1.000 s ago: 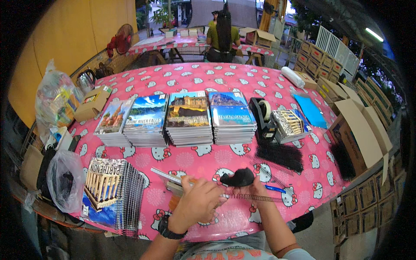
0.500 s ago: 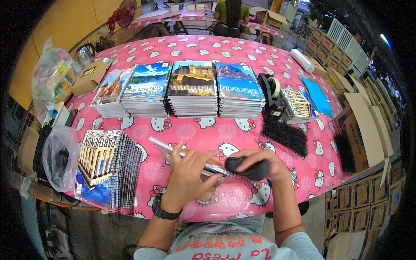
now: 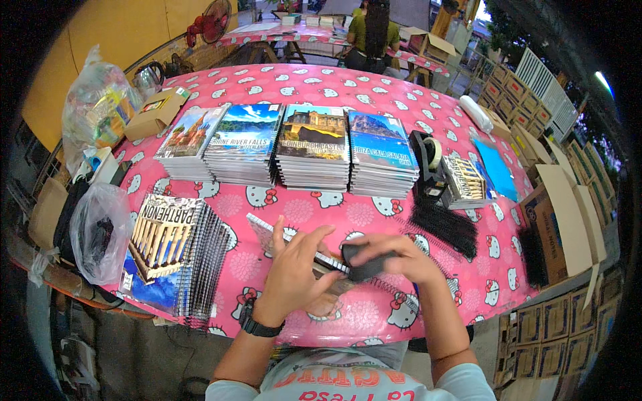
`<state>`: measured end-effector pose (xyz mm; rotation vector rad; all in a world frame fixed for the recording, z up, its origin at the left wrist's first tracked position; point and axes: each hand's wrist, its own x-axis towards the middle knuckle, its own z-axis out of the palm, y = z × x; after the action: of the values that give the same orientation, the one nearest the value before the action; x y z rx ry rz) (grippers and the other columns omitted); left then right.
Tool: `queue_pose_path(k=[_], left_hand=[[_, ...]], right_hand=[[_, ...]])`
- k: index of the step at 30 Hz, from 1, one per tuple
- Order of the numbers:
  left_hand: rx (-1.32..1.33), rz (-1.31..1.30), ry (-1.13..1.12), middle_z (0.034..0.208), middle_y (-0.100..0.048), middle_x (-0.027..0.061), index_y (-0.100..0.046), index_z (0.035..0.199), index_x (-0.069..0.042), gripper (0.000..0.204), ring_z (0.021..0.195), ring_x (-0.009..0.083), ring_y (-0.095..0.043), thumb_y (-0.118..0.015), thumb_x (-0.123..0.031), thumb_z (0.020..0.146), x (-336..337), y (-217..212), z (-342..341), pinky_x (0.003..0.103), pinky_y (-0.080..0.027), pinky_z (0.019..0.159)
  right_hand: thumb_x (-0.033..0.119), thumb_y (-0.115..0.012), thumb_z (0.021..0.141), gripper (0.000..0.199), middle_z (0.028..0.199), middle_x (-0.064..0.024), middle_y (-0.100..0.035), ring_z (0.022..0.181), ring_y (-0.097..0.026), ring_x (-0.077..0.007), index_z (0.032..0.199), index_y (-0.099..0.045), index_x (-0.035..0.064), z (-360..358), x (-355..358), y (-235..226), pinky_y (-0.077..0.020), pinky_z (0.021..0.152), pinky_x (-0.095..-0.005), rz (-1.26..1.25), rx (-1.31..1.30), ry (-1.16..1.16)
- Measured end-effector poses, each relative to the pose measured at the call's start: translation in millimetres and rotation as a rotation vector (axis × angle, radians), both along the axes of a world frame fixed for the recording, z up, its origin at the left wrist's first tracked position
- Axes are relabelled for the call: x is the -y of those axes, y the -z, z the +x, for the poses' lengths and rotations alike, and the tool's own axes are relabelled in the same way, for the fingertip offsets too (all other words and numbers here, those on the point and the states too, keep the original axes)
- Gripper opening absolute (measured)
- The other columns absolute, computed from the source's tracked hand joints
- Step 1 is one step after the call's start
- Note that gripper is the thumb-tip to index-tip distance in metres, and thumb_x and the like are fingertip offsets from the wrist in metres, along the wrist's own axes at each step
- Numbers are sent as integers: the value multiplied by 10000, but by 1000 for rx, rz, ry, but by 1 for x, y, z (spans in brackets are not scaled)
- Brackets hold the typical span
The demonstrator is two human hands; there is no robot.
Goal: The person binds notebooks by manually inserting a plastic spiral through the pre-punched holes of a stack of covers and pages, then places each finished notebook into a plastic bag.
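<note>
Nearest me, at six o'clock on the table, my left hand [image 3: 294, 271] lies flat with its fingers spread over a thin notebook with a white spiral-bound edge [image 3: 281, 237], pressing it onto the pink cartoon-cat tablecloth [image 3: 374, 314], I judge to keep it from sliding. My right hand [image 3: 394, 257] is closed around a small dark handled tool [image 3: 361, 264] whose end sits at that bound edge; its working tip is hidden by my fingers, so I cannot tell what it does there.

At nine o'clock a fanned pile of spiral notebooks with a temple cover [image 3: 170, 250] hangs over the table edge, and beyond it sits one clear plastic bag of dark items [image 3: 97, 230]. At three o'clock lie a loose heap of black binding coils [image 3: 445, 227] and, past it, a small stack of covers [image 3: 465, 180], all within my right hand's reach.

Toward twelve o'clock stand four neat stacks of scenic-cover notebooks [image 3: 314, 150], side by side and touching, apparently sorted one design per stack. A black tape dispenser [image 3: 428, 160] stands just right of them, and one blue sheet [image 3: 498, 170] beyond that. At ten o'clock is one small brown cardboard box [image 3: 155, 113]. Far off, at twelve, a seated person in a green top [image 3: 371, 33] works at another table.
</note>
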<state>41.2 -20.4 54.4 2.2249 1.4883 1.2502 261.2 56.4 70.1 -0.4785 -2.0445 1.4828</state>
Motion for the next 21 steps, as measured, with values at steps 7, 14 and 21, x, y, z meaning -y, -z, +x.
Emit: queue_pose_path(k=[7,14,21], left_hand=[[-43,74,-164,1018,-577,57,-460,1238,-71,761,1045,247,-525,-787,-342,606,2,-1,-7,612,-42,1062],[-39,72,-181,1163,-513,133,-419,1272,-48,842,1181,316,-423,-807,-338,584,2,7,-14,608,-72,1064],[853,-12,-139,1273,-437,129,-297,1360,-33,916,1210,228,-391,-812,-84,605,-10,42,-52,374,-281,1039]], right_hand=[[388,-622,820,429,1085,-182,-608,978,-593,-252,983,-666,-6,-18,1,-4,-459,837,-368,78,41,31],[497,-586,807,586,1149,-209,-583,1058,-563,-272,999,-649,-53,-28,1,9,-416,921,-387,-19,17,71],[433,-565,848,513,1086,-174,-601,1069,-535,-255,1043,-630,-38,-37,5,11,-403,919,-424,-49,-145,-16]])
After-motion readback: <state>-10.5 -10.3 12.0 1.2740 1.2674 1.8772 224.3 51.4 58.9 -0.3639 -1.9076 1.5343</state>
